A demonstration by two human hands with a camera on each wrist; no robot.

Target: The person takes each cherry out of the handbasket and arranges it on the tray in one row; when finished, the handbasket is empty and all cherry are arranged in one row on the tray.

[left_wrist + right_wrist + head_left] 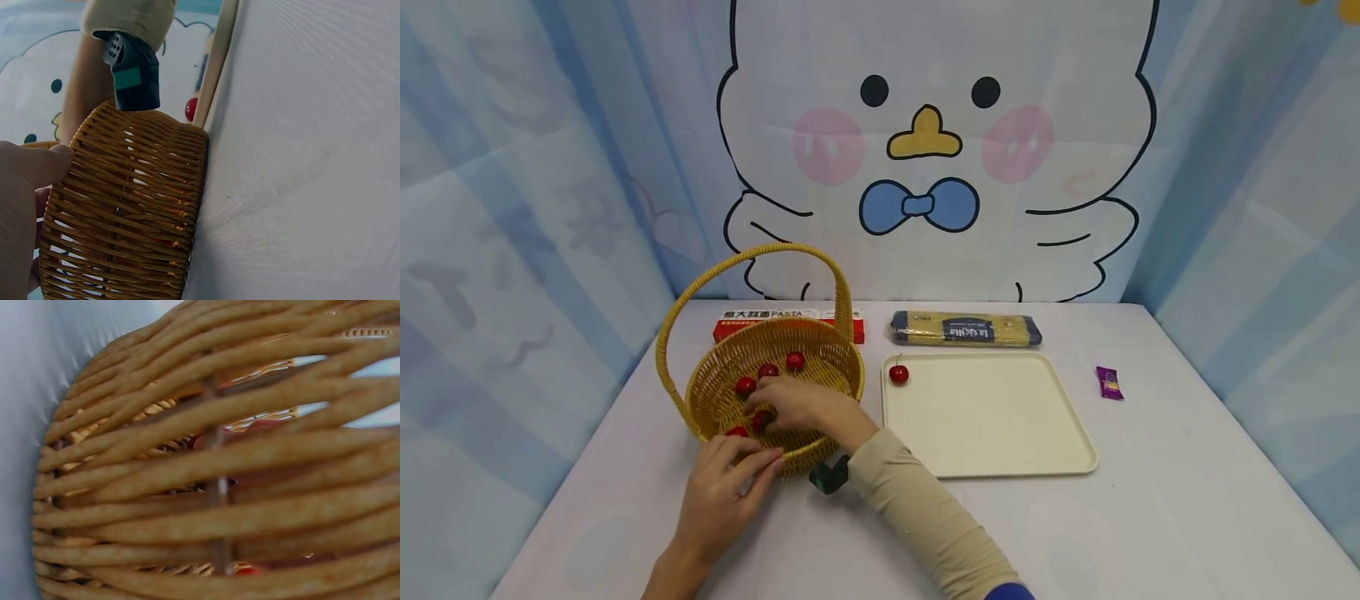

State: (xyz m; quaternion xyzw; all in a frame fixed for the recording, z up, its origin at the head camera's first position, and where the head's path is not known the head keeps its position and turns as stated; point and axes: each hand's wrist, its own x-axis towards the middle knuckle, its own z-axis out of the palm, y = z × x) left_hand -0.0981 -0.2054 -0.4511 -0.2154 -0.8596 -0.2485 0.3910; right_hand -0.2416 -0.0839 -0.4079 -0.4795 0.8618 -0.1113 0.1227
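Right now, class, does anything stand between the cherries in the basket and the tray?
Yes: the woven basket wall rises between the cherries and tray; the right hand reaches in over its rim.

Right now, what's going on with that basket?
A person is busy with the wicker basket. Their left hand holds its near rim, and their right hand reaches inside among the red cherries. I can't tell whether it has hold of one. A single cherry lies on the cream tray, near its far left corner. Behind the tray lies a packet of pasta.
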